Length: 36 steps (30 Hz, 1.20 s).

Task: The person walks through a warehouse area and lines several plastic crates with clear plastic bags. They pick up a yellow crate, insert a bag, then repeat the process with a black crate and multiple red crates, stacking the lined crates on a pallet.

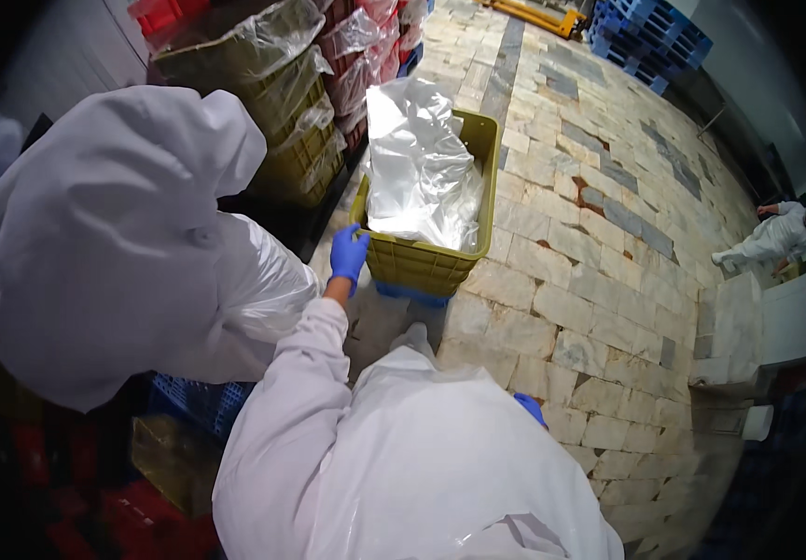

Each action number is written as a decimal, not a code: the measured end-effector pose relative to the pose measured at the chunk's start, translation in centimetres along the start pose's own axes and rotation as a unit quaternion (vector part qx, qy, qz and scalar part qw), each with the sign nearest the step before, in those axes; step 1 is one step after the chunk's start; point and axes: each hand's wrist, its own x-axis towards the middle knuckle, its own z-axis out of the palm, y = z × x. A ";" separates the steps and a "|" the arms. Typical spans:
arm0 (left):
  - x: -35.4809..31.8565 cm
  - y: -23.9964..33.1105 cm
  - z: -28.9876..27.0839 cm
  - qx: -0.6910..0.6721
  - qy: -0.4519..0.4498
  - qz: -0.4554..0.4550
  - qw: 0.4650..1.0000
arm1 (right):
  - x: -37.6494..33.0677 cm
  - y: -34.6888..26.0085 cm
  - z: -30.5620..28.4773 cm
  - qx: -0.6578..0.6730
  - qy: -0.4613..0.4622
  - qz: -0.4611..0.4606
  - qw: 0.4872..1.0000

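Observation:
My left hand [349, 254], in a blue glove, grips the near left corner of an olive-green plastic crate [426, 261]. Crumpled clear plastic sheeting [417, 168] fills much of the crate and rises above its far left rim. Under the crate a blue base [409, 295] shows. Only a bit of my right hand [531, 407], also gloved in blue, appears at my right side beyond my white apron [450, 439]. Its fingers are mostly hidden, and nothing can be made out in it.
A person in white [114, 233] stands close on my left. Beyond them rise stacked olive crates [300, 140] lined with plastic. Blue pallets [650, 37] and a yellow pallet jack [538, 14] are far ahead. Another person [776, 233] is at far right on the stone-tiled floor [571, 308].

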 end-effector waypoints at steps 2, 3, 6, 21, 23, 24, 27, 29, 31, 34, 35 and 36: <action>3.9 -0.6 1.5 0.018 0.014 -0.029 0.999 | 0.8 -2.3 -1.5 -0.014 -0.006 0.027 1.000; 6.0 -1.3 2.0 0.018 0.011 -0.045 0.999 | 1.6 -4.3 -2.4 -0.055 0.019 0.031 0.998; 11.2 -1.0 3.9 0.061 0.029 -0.074 0.995 | 3.8 -7.3 -4.8 -0.030 0.099 0.071 0.992; 12.2 -0.6 16.8 0.310 -0.437 0.037 0.844 | 3.0 -10.0 -2.6 0.068 0.081 0.153 0.983; 11.7 -2.1 17.6 0.296 -0.399 0.015 0.868 | 1.3 -7.4 -3.6 0.070 0.108 0.176 0.976; 11.8 -1.4 17.4 0.282 -0.374 0.032 0.883 | 1.0 -6.0 -4.1 0.070 0.119 0.177 0.974; 13.2 2.0 15.9 0.192 -0.245 0.029 0.950 | 0.1 -1.9 -5.5 0.071 0.133 0.191 0.970; 14.3 6.8 14.3 0.077 -0.100 0.105 0.986 | 0.6 -0.9 -5.5 0.090 0.136 0.192 0.968; 15.6 12.4 11.6 -0.031 -0.106 0.121 0.987 | 1.6 -1.1 -5.3 0.119 0.139 0.179 0.967; 15.5 16.7 8.8 -0.105 -0.111 0.104 0.983 | 5.0 -6.0 -4.8 0.127 0.120 0.185 0.967; 15.4 17.6 8.5 -0.144 -0.091 0.104 0.980 | 6.8 -7.7 -4.5 0.090 0.107 0.123 0.982; 15.2 19.0 8.6 -0.185 -0.072 0.107 0.974 | 8.7 -9.1 -4.3 0.055 0.096 0.060 0.992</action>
